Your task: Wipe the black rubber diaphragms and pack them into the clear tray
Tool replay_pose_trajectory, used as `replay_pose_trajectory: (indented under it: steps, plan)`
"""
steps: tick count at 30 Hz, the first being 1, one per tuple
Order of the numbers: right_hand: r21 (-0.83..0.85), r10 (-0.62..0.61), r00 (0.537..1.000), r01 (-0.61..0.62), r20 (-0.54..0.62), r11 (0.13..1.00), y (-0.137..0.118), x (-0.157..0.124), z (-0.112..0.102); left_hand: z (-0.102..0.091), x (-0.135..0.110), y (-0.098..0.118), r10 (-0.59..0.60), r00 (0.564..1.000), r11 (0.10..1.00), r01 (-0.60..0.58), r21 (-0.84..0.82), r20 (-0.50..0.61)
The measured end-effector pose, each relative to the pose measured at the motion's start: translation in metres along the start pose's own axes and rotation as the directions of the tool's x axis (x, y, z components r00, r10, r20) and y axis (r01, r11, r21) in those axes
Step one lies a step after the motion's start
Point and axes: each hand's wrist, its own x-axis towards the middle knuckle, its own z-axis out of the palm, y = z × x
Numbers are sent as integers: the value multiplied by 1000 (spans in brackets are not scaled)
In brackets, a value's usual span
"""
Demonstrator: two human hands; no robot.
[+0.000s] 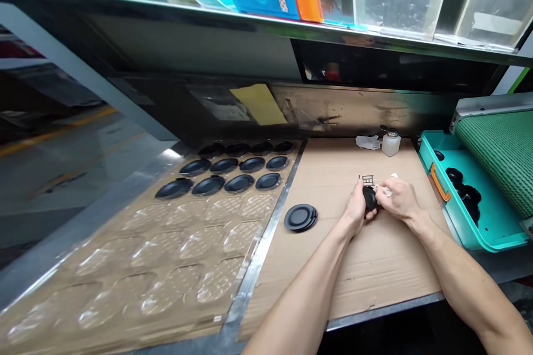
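My left hand (357,205) is closed around a round black plastic part (368,198) above the cardboard. Close against that part is my right hand (400,197), its fingers pinched on a small white wipe (387,191) whose edges show between them. A stack of black discs (300,217) lies on the cardboard to the left of my hands. Just beyond my fingers, a small dark grid mark (368,179) shows on the board. The fingers of my left hand partly hide the held part.
On the left, a clear moulded tray (166,260) carries several black discs (225,165) in its far rows. A teal bin (495,233) with black parts stands right, beside a green conveyor belt (499,138). A small bottle (391,143) and crumpled white tissue (368,142) sit at the back.
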Motion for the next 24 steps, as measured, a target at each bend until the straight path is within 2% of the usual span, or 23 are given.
replay_pose_trajectory:
  steps: [1,3,6,8,11,21,24]
  plan:
    - [34,27,997,-25,-66,999,2,0,-1,-3,1,4,-41,999,983,44,-178,20]
    - [79,93,982,-81,-164,994,8,2,-2,-11,3,13,-98,991,874,130,-468,91]
    - [86,147,969,-132,-199,987,19,4,-1,-23,4,22,-129,974,736,219,-640,184]
    - [82,164,968,-150,-191,985,23,6,-1,-27,5,24,-138,971,695,235,-679,195]
    - [84,163,970,-150,-180,985,23,6,1,-28,4,24,-154,966,682,255,-686,206]
    - [60,137,979,-129,-150,990,25,5,4,-29,6,19,-131,969,710,239,-663,209]
    - [73,113,985,-104,-132,992,25,4,6,-27,7,14,-114,971,751,222,-622,210]
